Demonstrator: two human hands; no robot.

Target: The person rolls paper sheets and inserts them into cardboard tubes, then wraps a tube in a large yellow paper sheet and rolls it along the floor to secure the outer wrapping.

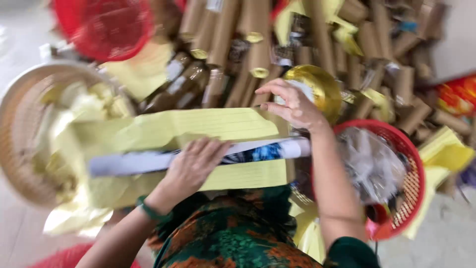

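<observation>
- While the left hand (191,166) lies flat on the roll (198,158) (not gripping) over the yellow paper (198,126), press evenly.
- The right hand (292,106) pinches the paper's corner; keep it tight.

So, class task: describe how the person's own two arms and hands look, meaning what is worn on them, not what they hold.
Both forearms are bare. The left hand has a green band around its wrist. The right hand wears no ring or bracelet that shows; a dark green sleeve edge sits near the elbow. The picture is blurred, so finer detail cannot be told.
</observation>
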